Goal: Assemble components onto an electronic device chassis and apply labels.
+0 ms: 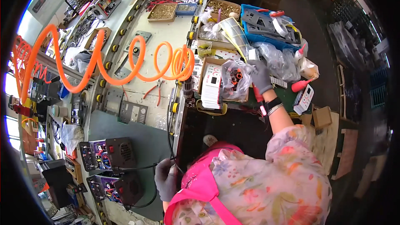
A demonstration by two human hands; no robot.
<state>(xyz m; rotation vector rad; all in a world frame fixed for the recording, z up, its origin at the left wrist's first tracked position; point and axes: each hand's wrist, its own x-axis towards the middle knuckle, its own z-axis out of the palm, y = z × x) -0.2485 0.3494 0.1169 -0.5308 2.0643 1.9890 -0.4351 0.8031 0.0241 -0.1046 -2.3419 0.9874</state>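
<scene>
My left hand (166,180), in a grey glove, is closed around a black cable (171,141) at the bench edge. Beside it, two black-cased electrical units (121,153) stand with coloured wires exposed. My right hand (260,77), also gloved, reaches over an open carton's edge, its fingers drawn together near a pale strip (240,63). What they grip is hidden. Below the palm and wrist shows a red tool-like handle (258,96); I cannot tell whether it is held. A clear bag of small dark and orange parts (235,79) sits in the carton, beside stacked white-and-red panels (211,85).
An orange coiled hose (137,60) hangs across the bench. Red-handled pliers (154,92) and metal plates (133,111) lie there. A blue crate of grey parts (271,27), plastic bags (278,60) and a red bottle (301,85) crowd the right side.
</scene>
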